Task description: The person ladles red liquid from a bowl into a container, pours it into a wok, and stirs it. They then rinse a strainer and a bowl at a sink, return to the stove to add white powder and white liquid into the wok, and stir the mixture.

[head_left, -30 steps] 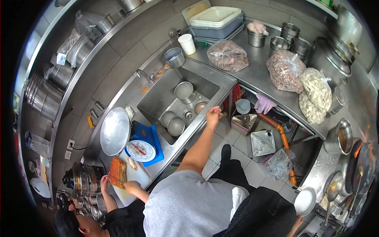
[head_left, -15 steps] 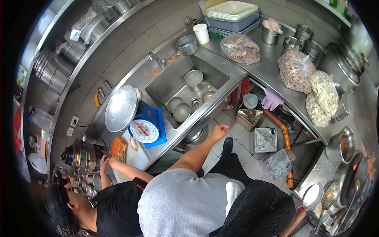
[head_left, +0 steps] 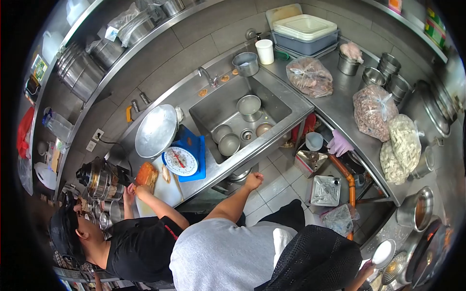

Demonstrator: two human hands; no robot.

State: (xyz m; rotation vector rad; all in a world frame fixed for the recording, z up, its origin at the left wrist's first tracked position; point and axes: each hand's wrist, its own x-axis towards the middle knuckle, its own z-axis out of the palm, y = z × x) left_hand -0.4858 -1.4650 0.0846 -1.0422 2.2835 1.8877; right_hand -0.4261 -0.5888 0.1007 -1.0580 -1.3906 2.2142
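Observation:
My left hand (head_left: 254, 181) hangs over the tiled floor in front of the sink counter, its fingers curled loosely with nothing in them. At the lower right, my right hand (head_left: 367, 270) grips the near edge of a shallow round bowl (head_left: 383, 253) with white contents. The bowl is held beside the cooking area, close to a perforated skimmer (head_left: 394, 267). Part of my right arm is hidden behind a black mesh cloth (head_left: 315, 257).
At left, a co-worker in black has both hands at a browned block of food (head_left: 146, 177) on a white cutting board (head_left: 167, 191). Near it stands a blue dial scale (head_left: 200, 155). The sink (head_left: 204, 114) holds several metal bowls. Bagged food (head_left: 374, 114) lies on the right counter.
The whole view has shifted. My left hand has swung back toward my body and left. My right hand and the bowl sit slightly lower in the picture, the bowl still gripped.

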